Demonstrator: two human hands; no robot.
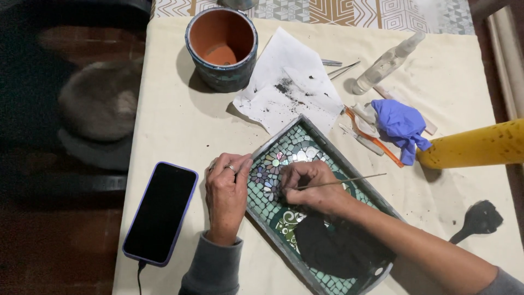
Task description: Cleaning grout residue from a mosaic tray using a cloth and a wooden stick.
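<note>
Mosaic tray (271, 210) lies aslant on a cream cloth (174, 125), one corner pointing up toward a sheet of paper (289, 82), the other end at the near edge between the person's arms. Green and pale tiles, a flower of shiny bits in the upper half; dark grout (335, 246) smeared across the lower half. Left hand (226, 194) sits on the tray's left rim, fingers curled over the edge and gripping it, a ring on one finger. Right hand (311, 186) rests on the tiles at the tray's middle, fingers pinched around a thin stick (338, 181); stick's tip meets the tiles beside the flower, its free end runs out past the tray's right rim. Phone (161, 213), screen dark, purple case, lies left of the tray just beside the left hand, a cable at its near end. Pot (221, 46), terracotta inside with mosaic outside, stands up and left of the tray, well apart. The paper carries black crumbs and touches the tray's top corner. Right of the tray: a blue glove (401, 123) heaped on some small tools, a clear spray bottle (387, 63) lying beyond it, a yellow tube (475, 145) at the cloth's right edge, and a black brush (477, 218) lower right.
</note>
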